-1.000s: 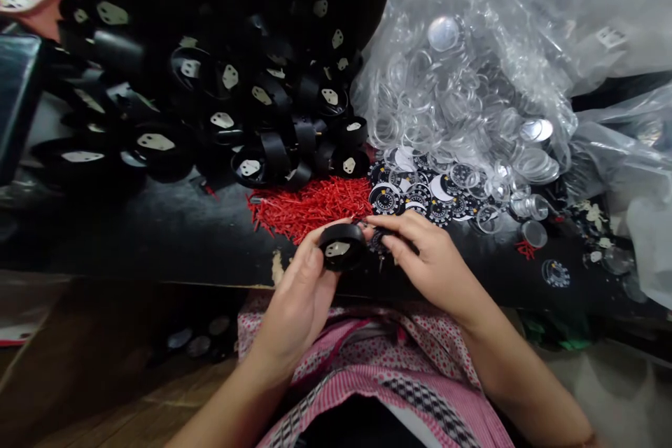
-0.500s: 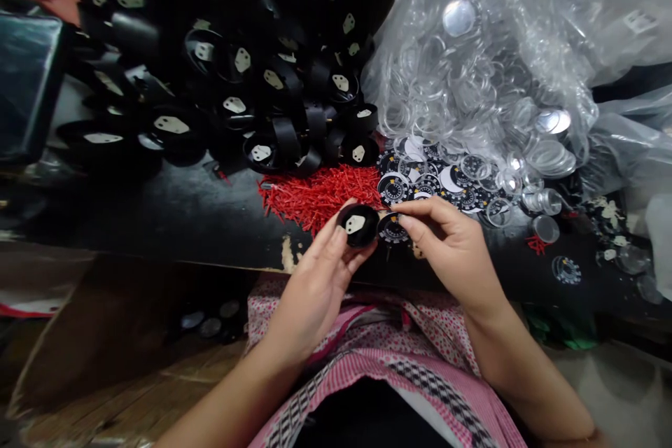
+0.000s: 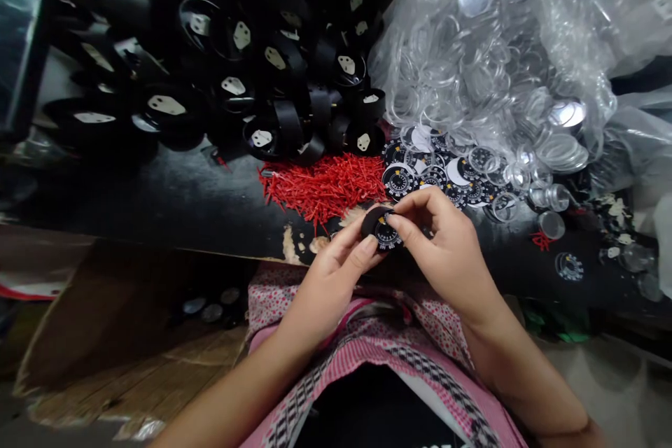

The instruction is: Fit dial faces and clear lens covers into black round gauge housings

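Note:
My left hand is closed around a round black gauge housing, thumb at its near rim. My right hand pinches a black dial disc printed with white figures and a yellow mark. The disc lies over the mouth of the housing, hiding most of its inside; whether it is fully seated I cannot tell. Just beyond my hands is a heap of small red pointers. More printed dial discs lie in a pile at the right of the red heap.
Many black housings with pale plates are piled at the back left. A clear plastic bag spills transparent round covers at the back right. One loose dial lies near the table's right front. Cardboard is below at left.
The dial disc has moved left from beside the housing to over its mouth. The housing has tilted and shifted slightly right, and its pale inner plate is now covered.

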Tool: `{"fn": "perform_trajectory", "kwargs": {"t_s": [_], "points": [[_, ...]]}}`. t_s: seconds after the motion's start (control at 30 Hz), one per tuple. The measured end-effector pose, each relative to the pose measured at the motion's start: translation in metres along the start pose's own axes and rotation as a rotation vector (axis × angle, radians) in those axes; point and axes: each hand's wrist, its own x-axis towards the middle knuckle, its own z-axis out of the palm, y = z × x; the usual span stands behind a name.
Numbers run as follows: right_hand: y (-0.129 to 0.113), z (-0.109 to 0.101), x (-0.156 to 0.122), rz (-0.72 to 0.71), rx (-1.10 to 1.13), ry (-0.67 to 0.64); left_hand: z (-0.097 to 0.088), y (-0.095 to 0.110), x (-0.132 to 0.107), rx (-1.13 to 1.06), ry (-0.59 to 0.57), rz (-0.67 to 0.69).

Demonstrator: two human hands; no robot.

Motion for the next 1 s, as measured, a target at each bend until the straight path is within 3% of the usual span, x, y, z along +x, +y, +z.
{"fn": "perform_trajectory", "kwargs": {"t_s": [0.1, 0.2, 0.3, 0.37, 0.5, 0.63, 0.87, 1.0], "points": [[0.002, -0.002, -0.004, 0.044, 0.018, -0.095, -0.001, -0.002, 0.001, 0.047, 0.013, 0.031], [0.005, -0.003, -0.014, 0.060, 0.083, -0.213, -0.004, -0.003, -0.002, 0.232, 0.039, 0.014], [0.007, -0.004, -0.018, -0.008, 0.074, -0.262, -0.012, -0.002, -0.009, 0.400, 0.052, 0.056], [0.008, -0.003, -0.012, -0.101, -0.006, -0.290, -0.019, -0.001, -0.014, 0.379, 0.102, 0.065], [0.008, 0.007, 0.018, -0.222, -0.481, -0.140, -0.031, 0.007, -0.020, 0.197, 0.263, 0.098], [0.008, 0.023, 0.040, -0.287, -0.811, -0.140, -0.032, 0.023, -0.013, 0.038, 0.387, 0.248], [0.008, 0.032, 0.042, -0.358, -0.886, -0.122, -0.023, 0.031, 0.025, -0.069, 0.280, 0.175], [0.009, 0.037, 0.041, -0.330, -0.849, -0.085, -0.023, 0.029, 0.024, -0.067, 0.297, 0.227]]}}
